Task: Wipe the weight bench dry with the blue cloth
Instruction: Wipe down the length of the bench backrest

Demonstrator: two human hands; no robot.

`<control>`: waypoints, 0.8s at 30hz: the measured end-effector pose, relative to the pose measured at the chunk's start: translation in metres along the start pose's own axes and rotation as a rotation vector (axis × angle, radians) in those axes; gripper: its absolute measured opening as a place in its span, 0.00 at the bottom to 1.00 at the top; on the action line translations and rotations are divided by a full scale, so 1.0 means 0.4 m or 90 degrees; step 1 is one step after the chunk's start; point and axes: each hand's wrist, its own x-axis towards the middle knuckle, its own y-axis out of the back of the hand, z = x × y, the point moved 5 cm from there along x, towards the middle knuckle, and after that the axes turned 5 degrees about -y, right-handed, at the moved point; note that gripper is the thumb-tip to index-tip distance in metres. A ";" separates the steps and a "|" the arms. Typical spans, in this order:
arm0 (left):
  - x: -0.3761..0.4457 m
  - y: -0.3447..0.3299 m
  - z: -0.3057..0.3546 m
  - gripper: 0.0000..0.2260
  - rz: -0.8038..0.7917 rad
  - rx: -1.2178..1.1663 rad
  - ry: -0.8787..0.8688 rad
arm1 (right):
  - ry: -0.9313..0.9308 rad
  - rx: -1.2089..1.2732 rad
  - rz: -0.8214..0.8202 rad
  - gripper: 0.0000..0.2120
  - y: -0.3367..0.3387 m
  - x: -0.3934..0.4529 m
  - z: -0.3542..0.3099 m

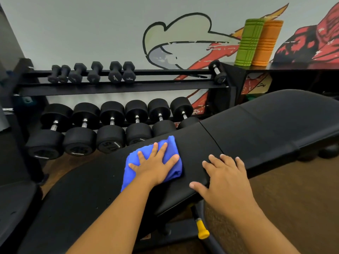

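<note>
The black padded weight bench (260,129) runs from lower left to upper right across the view. A folded blue cloth (171,146) lies on its seat pad near the seam between the two pads. My left hand (156,164) presses flat on the cloth with fingers spread and straight. My right hand (224,173) rests flat on the bare pad just right of the cloth, fingers straight, thumb at the pad's near edge, holding nothing.
A black dumbbell rack (117,88) stands behind the bench, with large dumbbells (111,125) on its lower shelf close to the bench's far edge. Green (249,43) and orange (266,43) foam rollers stand on a shelf at the back right. A yellow-tipped adjuster handle (201,230) sticks out under the bench.
</note>
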 end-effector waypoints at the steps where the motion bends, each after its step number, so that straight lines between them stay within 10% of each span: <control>1: 0.011 0.006 -0.010 0.31 0.004 -0.009 0.021 | 0.019 -0.009 -0.033 0.37 0.006 0.000 -0.007; 24: 0.100 0.032 0.009 0.30 -0.006 -0.010 0.014 | 0.049 -0.060 -0.077 0.36 0.001 0.027 -0.036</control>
